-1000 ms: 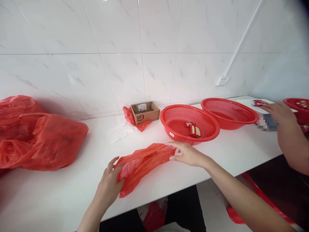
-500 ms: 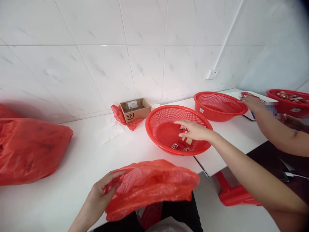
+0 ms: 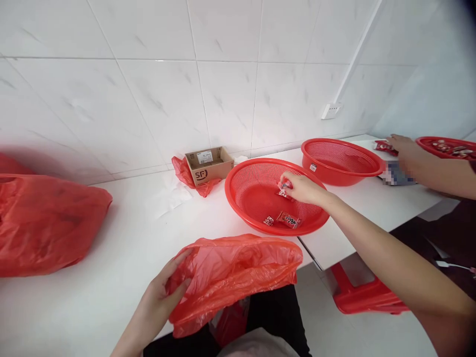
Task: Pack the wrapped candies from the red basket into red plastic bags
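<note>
My left hand (image 3: pixel 163 287) grips the rim of a red plastic bag (image 3: pixel 238 277), which hangs with its mouth open over the table's front edge. Inside a red round basket (image 3: pixel 238 210) my right hand (image 3: pixel 299 188) is closed, fingertips together on a small wrapped snack packet (image 3: pixel 285 185). Below the hand, another red-and-white packet (image 3: pixel 289 219) and a smaller patterned packet (image 3: pixel 268 220) lie on the basket floor. How much of the held packet sits inside the fingers is hidden.
A cardboard box (image 3: pixel 210 171) stands by the wall on red plastic. A full red bag (image 3: pixel 52 223) sits at left. Right of my basket are a second red basket (image 3: pixel 342 161), another person's hand (image 3: pixel 405 148), and a farther basket of packets (image 3: pixel 446 147). A red stool (image 3: pixel 368 297) is below.
My right hand has shifted back within the basket and closed on a packet. My left hand still holds the bag. The other person's hand has moved right, away from the second basket.
</note>
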Available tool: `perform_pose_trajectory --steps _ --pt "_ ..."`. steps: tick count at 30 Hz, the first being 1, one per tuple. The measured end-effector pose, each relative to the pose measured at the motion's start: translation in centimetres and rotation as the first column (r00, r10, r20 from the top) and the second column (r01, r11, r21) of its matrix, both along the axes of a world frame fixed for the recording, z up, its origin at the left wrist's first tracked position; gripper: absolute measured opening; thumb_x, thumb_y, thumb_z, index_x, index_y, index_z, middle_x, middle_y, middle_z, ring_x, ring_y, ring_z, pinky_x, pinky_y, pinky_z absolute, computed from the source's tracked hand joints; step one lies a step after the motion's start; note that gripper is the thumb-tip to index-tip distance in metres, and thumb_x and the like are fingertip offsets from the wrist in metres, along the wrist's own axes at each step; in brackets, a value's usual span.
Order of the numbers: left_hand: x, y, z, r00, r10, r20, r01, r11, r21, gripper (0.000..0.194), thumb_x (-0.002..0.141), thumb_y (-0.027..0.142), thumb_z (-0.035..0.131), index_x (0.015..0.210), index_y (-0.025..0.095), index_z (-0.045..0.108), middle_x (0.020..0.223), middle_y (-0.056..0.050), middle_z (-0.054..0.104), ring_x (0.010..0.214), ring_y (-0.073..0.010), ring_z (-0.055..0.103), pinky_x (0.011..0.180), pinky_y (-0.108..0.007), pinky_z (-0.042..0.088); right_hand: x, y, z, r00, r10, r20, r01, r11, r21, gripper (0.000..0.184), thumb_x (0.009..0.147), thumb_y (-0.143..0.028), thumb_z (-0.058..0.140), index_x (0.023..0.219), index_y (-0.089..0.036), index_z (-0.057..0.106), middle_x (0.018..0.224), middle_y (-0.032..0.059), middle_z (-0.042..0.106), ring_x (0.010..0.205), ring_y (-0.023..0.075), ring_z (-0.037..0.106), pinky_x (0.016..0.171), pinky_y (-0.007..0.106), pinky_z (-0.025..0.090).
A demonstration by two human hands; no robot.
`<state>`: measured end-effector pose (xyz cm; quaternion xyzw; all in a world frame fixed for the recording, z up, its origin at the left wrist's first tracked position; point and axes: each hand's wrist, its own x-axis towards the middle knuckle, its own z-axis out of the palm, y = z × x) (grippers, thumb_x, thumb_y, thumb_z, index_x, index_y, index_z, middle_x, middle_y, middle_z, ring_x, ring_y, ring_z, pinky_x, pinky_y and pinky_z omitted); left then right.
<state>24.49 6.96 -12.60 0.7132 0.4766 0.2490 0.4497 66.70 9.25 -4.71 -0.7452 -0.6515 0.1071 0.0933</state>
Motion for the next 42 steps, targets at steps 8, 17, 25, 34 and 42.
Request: perform_pose_trajectory --steps 8,17,25,34,42 --pt "1.4 -0.6 -0.7 0.999 0.015 0.041 -0.017 0.999 0.035 0.062 0.087 0.032 0.054 0.147 0.029 0.038 0.151 -0.005 0.043 0.138 -0.0251 0.039 0.113 -0.043 0.033 -15.0 -6.3 -0.8 0.666 0.459 -0.588 -0.413 0.883 0.222 0.023 0.087 -0.015 0.049 0.108 -0.024 0.053 0.102 0.0017 0.065 0.083 0.0141 0.06 0.074 0.026 0.047" --pt "0.6 -1.2 -0.1 0.989 0.148 0.024 -0.15 0.979 0.135 0.066 0.085 0.025 0.052 0.148 0.03 0.034 0.149 -0.006 0.043 0.139 -0.0251 0.037 0.114 -0.044 0.029 -14.5 -6.6 -3.1 0.938 0.299 -0.175 -0.307 0.952 -0.016 0.056 0.09 -0.023 0.048 0.145 -0.015 0.036 0.115 0.0175 0.065 0.1 0.0305 0.065 0.079 0.041 0.05" --pt "0.5 -1.3 0.2 0.989 0.117 -0.085 -0.104 0.984 0.144 0.056 0.089 0.042 0.051 0.144 0.035 0.042 0.124 -0.006 0.056 0.114 -0.0229 0.056 0.102 -0.042 0.042 -6.6 -3.0 0.6 0.992 0.127 -0.008 -0.127 0.992 -0.023 0.054 0.084 -0.037 0.059 0.137 -0.03 0.05 0.134 0.0102 0.056 0.112 0.0297 0.06 0.09 0.042 0.048" --pt "0.1 -3.1 -1.7 0.964 0.254 -0.074 -0.232 0.945 0.229 0.05 0.088 0.047 0.052 0.136 0.036 0.051 0.142 -0.006 0.046 0.131 -0.0289 0.044 0.098 -0.042 0.048 -4.1 -0.7 -5.3 0.98 0.191 0.063 -0.152 0.909 -0.387 0.035 0.07 -0.038 0.068 0.101 -0.021 0.066 0.102 0.0124 0.062 0.076 0.0255 0.065 0.063 0.035 0.047" --pt "-1.1 -4.3 -0.2 0.915 0.403 -0.002 -0.388 0.882 0.267 0.049 0.083 0.052 0.058 0.131 0.04 0.055 0.133 -0.003 0.05 0.099 -0.0221 0.06 0.079 -0.036 0.056 -2.2 0.5 -1.0 0.99 0.095 -0.104 -0.111 0.982 -0.154 0.02 0.083 -0.023 0.054 0.103 -0.023 0.055 0.097 0.0052 0.065 0.076 0.0171 0.063 0.063 0.027 0.047"
